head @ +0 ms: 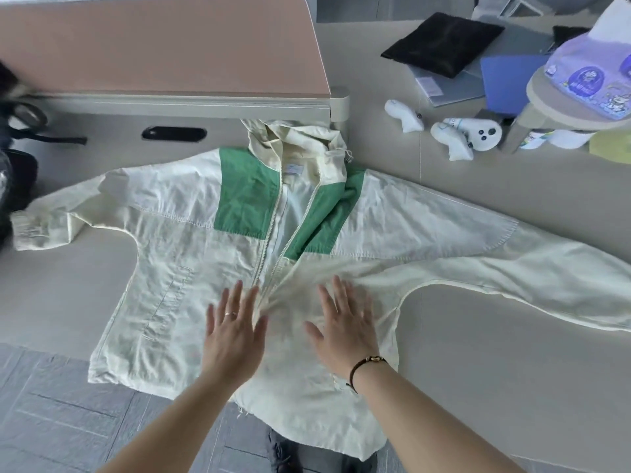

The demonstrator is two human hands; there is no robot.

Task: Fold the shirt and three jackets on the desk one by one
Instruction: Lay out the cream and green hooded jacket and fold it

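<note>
Jacket [191, 206], cream with green chest panels, lies front-up, sleeves spread; left hand [232, 336] and right hand [345, 329] press it flat-fingered, fingers slightly spread.

No legible text anywhere. Small pale label [294, 169] inside the neck of the cream and green jacket [191, 213]: too small to read. Printed badges on the lavender cap [590, 71] at upper right: cartoon pictures and blurred lettering, unreadable. Sticker on the grey laptop [444, 87]: only a blur.
</note>
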